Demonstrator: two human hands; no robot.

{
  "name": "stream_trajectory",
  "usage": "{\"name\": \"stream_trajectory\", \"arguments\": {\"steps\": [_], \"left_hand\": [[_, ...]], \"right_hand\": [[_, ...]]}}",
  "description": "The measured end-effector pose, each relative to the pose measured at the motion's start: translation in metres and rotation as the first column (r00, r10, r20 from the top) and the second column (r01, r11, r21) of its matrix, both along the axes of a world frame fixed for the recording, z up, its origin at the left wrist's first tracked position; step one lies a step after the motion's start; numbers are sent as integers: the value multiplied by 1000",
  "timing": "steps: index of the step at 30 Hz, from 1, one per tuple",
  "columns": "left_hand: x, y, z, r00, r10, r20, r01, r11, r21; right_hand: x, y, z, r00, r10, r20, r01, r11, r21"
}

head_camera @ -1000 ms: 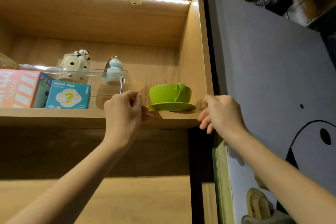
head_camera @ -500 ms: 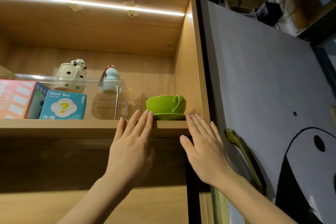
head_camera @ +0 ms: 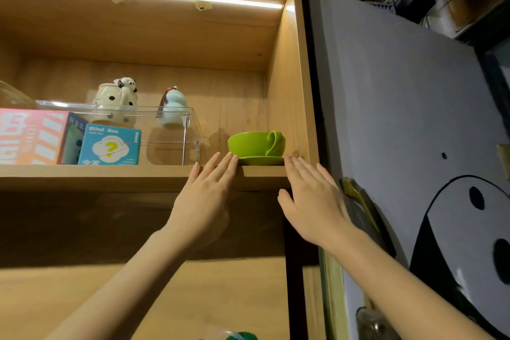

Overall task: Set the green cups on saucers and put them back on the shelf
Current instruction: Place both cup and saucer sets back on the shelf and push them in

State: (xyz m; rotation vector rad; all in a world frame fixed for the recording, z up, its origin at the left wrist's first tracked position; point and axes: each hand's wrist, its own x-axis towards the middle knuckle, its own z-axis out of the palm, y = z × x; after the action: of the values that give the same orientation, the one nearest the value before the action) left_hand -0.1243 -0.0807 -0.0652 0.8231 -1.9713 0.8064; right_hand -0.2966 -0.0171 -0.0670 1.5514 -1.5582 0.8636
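A green cup (head_camera: 255, 143) stands upright on a green saucer (head_camera: 262, 160) at the right end of the wooden shelf (head_camera: 110, 175), its handle turned toward me. My left hand (head_camera: 205, 197) is flat and open, fingers spread, with its fingertips at the shelf's front edge just left of the saucer. On the other side my right hand (head_camera: 311, 199) is also open, fingertips near the saucer's right rim. Neither hand holds anything.
A clear plastic case (head_camera: 171, 132) stands left of the cup, with a blue "Blind Box" carton (head_camera: 110, 148) and a pink box (head_camera: 30, 136) beside it. Behind are a panda teapot (head_camera: 116, 99) and a pale blue gourd figure (head_camera: 172, 103). A white panel (head_camera: 400, 107) rises at the right.
One second ago both hands were curled at the saucer's sides. They have let go, opened flat and drawn back below the shelf edge. The cup and saucer stay put.
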Motion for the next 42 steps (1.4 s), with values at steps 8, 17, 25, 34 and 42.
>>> {"name": "stream_trajectory", "arguments": {"steps": [8, 17, 25, 34, 42], "left_hand": [[34, 62, 26, 986, -163, -23, 155, 870, 467], [95, 103, -58, 908, -205, -365, 392, 723, 569], [137, 131, -199, 730, -21, -683, 546, 619, 565], [180, 162, -401, 625, 421, -658, 514, 413, 752], [196, 196, -545, 609, 745, -272, 322, 81, 943]], "right_hand": [[8, 48, -2, 998, 43, 34, -51, 957, 284], [23, 87, -82, 950, 198, 243, -269, 912, 310], [53, 105, -212, 777, 290, 559, -530, 780, 333], [96, 128, -413, 568, 8, 823, -701, 529, 478], [135, 119, -549, 319, -375, 871, -766, 438, 469]]}}
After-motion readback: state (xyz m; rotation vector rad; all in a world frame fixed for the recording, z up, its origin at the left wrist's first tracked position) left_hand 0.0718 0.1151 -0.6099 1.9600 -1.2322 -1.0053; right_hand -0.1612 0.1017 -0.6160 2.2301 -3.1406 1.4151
